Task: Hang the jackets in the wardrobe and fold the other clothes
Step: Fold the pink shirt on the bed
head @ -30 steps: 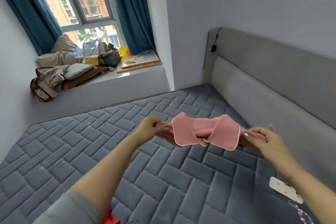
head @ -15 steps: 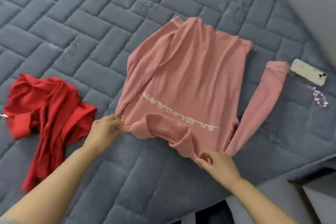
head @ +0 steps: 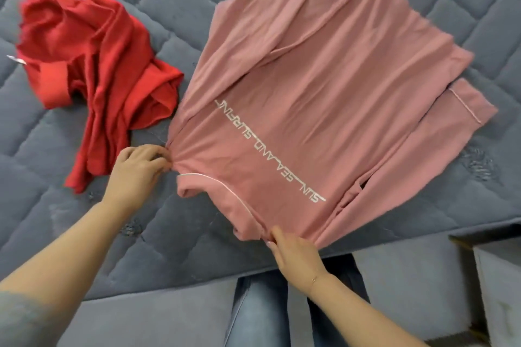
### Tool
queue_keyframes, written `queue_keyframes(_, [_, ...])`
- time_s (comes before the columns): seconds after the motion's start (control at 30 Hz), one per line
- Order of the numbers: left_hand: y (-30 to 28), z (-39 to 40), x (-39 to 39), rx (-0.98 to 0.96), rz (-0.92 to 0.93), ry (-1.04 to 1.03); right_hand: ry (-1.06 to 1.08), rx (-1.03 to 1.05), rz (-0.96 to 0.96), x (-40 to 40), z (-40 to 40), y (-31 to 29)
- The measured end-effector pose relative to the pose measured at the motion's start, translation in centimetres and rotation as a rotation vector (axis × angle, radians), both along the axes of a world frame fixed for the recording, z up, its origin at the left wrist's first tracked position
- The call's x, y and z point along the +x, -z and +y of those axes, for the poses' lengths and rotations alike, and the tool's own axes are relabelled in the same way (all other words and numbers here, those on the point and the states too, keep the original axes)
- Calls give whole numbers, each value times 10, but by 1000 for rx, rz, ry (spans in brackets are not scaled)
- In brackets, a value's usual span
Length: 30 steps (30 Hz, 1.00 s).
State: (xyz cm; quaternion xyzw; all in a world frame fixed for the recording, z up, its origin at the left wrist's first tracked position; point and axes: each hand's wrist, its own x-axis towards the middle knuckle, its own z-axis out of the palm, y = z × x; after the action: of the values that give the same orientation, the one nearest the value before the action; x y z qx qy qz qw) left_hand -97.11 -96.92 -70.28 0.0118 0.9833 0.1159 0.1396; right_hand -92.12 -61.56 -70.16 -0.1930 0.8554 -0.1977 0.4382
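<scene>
Pink top (head: 324, 87) now spread flatter, left hand (head: 138, 169) and right hand (head: 296, 253) fingers pinching its near shoulders.

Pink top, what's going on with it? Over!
Left hand and right hand pinch the near edge. Pink top lies spread on the mattress, unfolded. Red garment crumpled at its left edge.

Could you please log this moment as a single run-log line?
pink top spread flat on mattress | left hand pinches its shoulder | right hand pinches other shoulder | red garment crumpled beside, unfolded
</scene>
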Motion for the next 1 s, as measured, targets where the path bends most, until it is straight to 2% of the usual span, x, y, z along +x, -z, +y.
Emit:
queue_keyframes(0.07, [-8, 10, 3, 43, -44, -144, 71, -17, -47, 0, -8, 3])
queue_keyframes(0.13, [-20, 33, 0, 151, 70, -259, 94, -42, -101, 0, -11, 6])
queue_keyframes(0.2, [-29, 66, -1, 313, 181, -243, 36, -88, -140, 0, -8, 5])
queue_keyframes(0.23, [-29, 84, 3, 369, 175, -174, 4, -112, -160, -1, -6, 4])
queue_keyframes(0.3, [-20, 115, 22, 334, -10, -69, 5, -138, -199, -7, 4, 2])
queue_keyframes(0.4, [-1, 135, 60, 122, -353, -152, 107, -151, -175, -24, 24, -2])
queue_keyframes(0.5, [4, 149, 71, 56, -374, -288, 274, -160, -138, -49, 52, -6])
queue_keyframes(0.6, [-11, 187, 48, 203, -197, -644, 318, -193, 1, -84, 88, -12])
queue_keyframes(0.7, [-29, 252, 25, 405, 45, -999, 192, -163, 280, -132, 140, -17])
queue_keyframes(0.77, [-34, 307, 13, 530, 134, -1350, 84, -89, 413, -172, 180, -18])
queue_keyframes(0.87, [-25, 389, -1, 722, 72, -2213, -66, 110, 468, -236, 235, -14])
queue_keyframes(0.9, [-22, 411, -4, 858, 25, -2453, -137, 177, 453, -254, 250, -12])
queue_keyframes(0.93, [-19, 429, -8, 1030, -29, -2610, -229, 245, 417, -269, 263, -11])
queue_keyframes(1.0, [-12, 452, -14, 1398, -40, -2661, -423, 374, 290, -284, 283, -6])
